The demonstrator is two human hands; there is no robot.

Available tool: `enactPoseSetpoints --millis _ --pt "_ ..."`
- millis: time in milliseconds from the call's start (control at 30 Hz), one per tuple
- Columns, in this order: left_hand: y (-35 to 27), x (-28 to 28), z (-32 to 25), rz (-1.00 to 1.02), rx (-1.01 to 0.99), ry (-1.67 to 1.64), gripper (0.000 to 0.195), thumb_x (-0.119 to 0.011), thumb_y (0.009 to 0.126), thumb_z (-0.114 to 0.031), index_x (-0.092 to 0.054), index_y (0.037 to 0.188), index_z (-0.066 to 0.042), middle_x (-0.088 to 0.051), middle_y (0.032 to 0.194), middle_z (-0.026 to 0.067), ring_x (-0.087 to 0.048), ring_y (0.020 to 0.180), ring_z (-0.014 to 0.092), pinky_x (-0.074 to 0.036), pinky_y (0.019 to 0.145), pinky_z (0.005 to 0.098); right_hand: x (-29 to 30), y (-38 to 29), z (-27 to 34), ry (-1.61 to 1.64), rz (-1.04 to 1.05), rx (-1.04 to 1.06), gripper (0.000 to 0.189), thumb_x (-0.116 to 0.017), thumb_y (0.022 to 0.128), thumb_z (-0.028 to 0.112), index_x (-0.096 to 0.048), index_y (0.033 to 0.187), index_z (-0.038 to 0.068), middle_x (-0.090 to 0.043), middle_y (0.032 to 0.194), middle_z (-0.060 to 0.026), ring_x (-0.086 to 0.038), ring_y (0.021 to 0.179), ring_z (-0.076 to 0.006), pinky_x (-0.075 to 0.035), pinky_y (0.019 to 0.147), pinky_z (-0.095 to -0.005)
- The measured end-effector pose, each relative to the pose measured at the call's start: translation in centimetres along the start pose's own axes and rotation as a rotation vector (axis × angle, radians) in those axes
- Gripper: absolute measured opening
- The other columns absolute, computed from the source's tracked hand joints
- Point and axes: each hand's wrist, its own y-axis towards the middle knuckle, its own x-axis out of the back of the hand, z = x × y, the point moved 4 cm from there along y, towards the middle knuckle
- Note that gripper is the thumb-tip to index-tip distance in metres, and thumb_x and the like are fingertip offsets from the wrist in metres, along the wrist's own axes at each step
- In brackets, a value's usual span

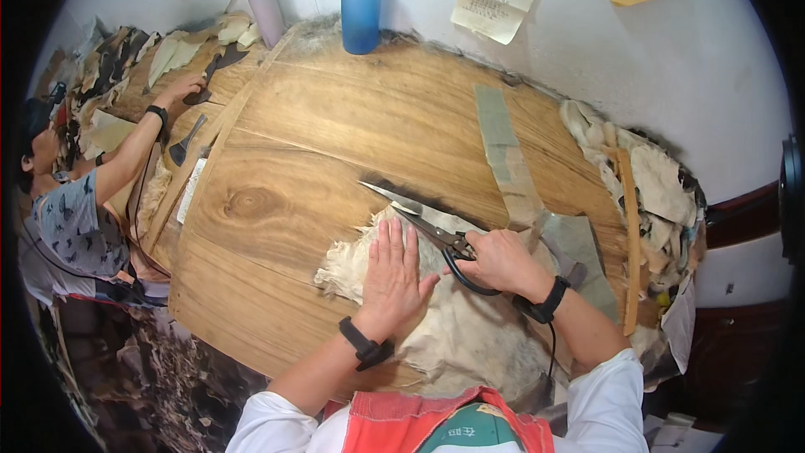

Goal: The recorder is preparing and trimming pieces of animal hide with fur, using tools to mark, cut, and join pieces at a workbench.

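A pale animal hide (465, 340) lies skin side up across the wooden table, dark fur showing along its far edge. My left hand (393, 280) rests flat on the hide, fingers pointing away from me and thumb spread. In my right hand (506, 264) is a pair of scissors (440, 236) with black handles; my fingers are through or around the handles, exactly how is partly hidden. The scissor blades point to the far left, slightly parted, at the hide's far edge. A narrow cut strip of hide and fur (434, 211) lies along the blades.
A blue bottle (361, 19) and a lilac flask (265, 12) stand by the wall. Grey tape (497, 132) runs across the wooden table (302, 100). A wooden strip (629, 245) and piled hides (660, 189) are at right. At left, a co-worker (82, 220) reaches over scraps.
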Motion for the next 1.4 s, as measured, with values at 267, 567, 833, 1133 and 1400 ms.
enactPoseSetpoints --millis 267,567,833,1133,1400 --pt "0.1 -0.1 0.1 -0.009 -0.015 0.007 0.092 -0.058 0.09 -0.054 -0.027 0.15 0.008 -0.02 0.157 0.0327 -0.017 0.148 0.048 -0.023 0.116 0.0565 0.5 0.3 1.0 -0.068 -0.047 0.017 0.053 -0.07 0.083 0.049 -0.065 0.082 -0.004 -0.066 0.071 -0.0251 -0.068 0.073 -0.0409 -0.054 0.067 -0.0482" --pt "0.6 1.6 1.7 -0.008 -0.046 -0.004 0.074 -0.064 0.09 -0.042 -0.04 0.143 0.003 -0.035 0.149 0.0307 -0.032 0.14 0.046 -0.031 0.112 0.0527 7.4 -1.8 -6.6 0.155 -0.402 -0.514 0.042 -0.066 0.089 0.043 -0.068 0.097 0.002 -0.068 0.088 -0.0265 -0.067 0.087 -0.043 -0.052 0.074 -0.0516" --pt "10.0 5.3 4.2 -0.122 -0.234 -0.158 0.03 -0.072 0.083 -0.018 -0.065 0.108 -0.003 -0.061 0.104 0.0163 -0.053 0.105 0.037 -0.043 0.092 0.0504 4.7 -9.8 -19.0 -0.291 -0.536 -0.548 0.032 -0.061 0.091 0.029 -0.067 0.108 0.002 -0.066 0.09 -0.0237 -0.064 0.085 -0.0413 -0.05 0.077 -0.0506" --pt "14.1 4.5 5.0 0.314 -0.192 -0.286 0.013 -0.07 0.083 -0.017 -0.066 0.087 -0.005 -0.063 0.092 0.0129 -0.054 0.098 0.032 -0.038 0.092 0.0418 -2.3 -4.6 2.3 -0.015 -0.324 0.119 0.041 -0.057 0.087 0.009 -0.061 0.127 0.012 -0.061 0.075 -0.0091 -0.064 0.067 -0.0304 -0.051 0.059 -0.0432" --pt "12.4 6.9 3.9 0.305 -0.191 -0.01 0.016 -0.069 0.085 -0.017 -0.066 0.096 -0.006 -0.062 0.109 0.0129 -0.053 0.112 0.031 -0.033 0.104 0.0508 -4.0 -3.1 1.9 0.0 -0.332 0.112 0.042 -0.06 0.083 0.009 -0.06 0.126 0.007 -0.062 0.081 -0.0116 -0.065 0.07 -0.0309 -0.051 0.061 -0.0442"
